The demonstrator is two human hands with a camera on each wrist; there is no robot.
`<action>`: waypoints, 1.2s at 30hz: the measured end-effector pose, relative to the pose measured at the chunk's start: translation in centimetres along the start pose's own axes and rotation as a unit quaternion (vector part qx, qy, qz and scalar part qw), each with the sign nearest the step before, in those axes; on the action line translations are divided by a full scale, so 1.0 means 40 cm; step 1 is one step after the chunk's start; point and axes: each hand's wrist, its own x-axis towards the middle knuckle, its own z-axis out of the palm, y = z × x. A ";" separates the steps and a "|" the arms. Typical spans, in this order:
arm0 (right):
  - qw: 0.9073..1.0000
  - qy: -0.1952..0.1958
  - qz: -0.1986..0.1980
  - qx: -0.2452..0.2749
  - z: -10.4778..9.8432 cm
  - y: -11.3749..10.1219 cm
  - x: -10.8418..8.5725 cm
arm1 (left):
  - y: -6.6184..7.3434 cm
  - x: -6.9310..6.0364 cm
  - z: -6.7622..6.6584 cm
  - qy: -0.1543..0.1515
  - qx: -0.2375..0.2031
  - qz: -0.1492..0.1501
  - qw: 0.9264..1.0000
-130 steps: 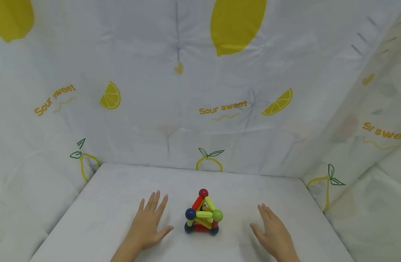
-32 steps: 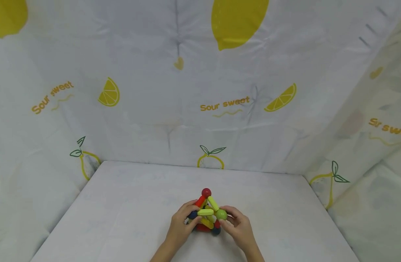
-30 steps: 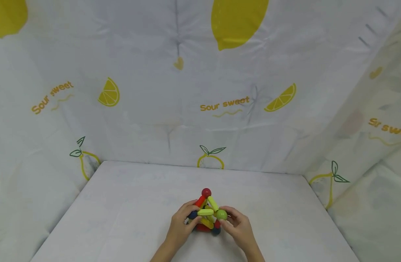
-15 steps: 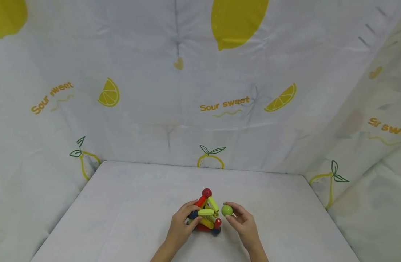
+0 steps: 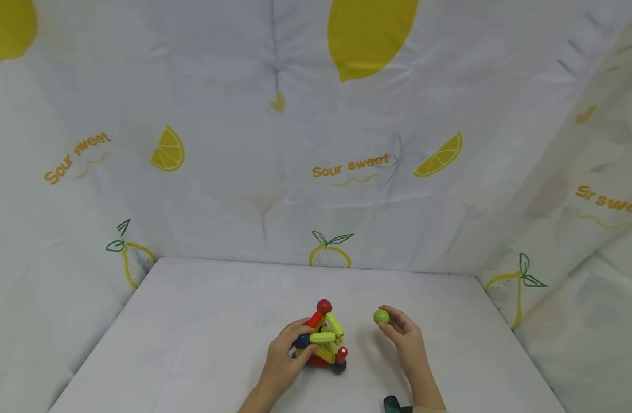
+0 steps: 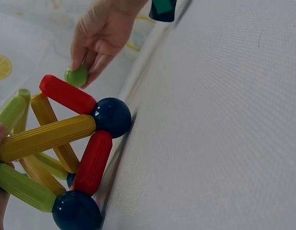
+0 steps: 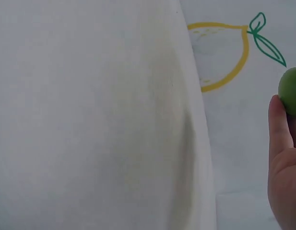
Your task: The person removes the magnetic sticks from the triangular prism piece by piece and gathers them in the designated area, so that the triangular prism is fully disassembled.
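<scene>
A magnetic ball-and-stick frame (image 5: pixel 323 338) stands on the white table, with a red ball (image 5: pixel 324 307) at its top. My left hand (image 5: pixel 281 357) grips the frame's left side at a dark blue ball (image 5: pixel 302 341). To the right of the frame, my right hand (image 5: pixel 409 343) pinches a green ball (image 5: pixel 381 316) between thumb and fingers, held apart from the rods. In the left wrist view a red rod (image 6: pixel 67 95) juts from a dark blue ball (image 6: pixel 112 118), its other end free. The right wrist view shows the green ball (image 7: pixel 291 92) only partly.
The white table (image 5: pixel 207 321) meets a hanging white cloth (image 5: pixel 233 172) with lemon prints at its back and sides. A dark device (image 5: pixel 391 404) shows by the right wrist at the bottom edge.
Both hands came in from beside the frame and took hold of it. My right hand then pulled the green ball off its corner and carried it right and farther back.
</scene>
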 end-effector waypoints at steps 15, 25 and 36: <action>0.994 -0.008 0.089 -0.056 -0.017 0.050 0.151 | 0.002 -0.003 -0.006 -0.008 -0.009 -0.019 1.000; 0.992 -0.017 0.109 -0.062 -0.021 0.087 0.194 | -0.005 0.000 -0.013 -0.021 -0.011 -0.010 1.000; 0.983 -0.026 0.050 -0.172 -0.016 0.101 0.212 | -0.010 0.000 -0.014 -0.025 -0.008 -0.001 1.000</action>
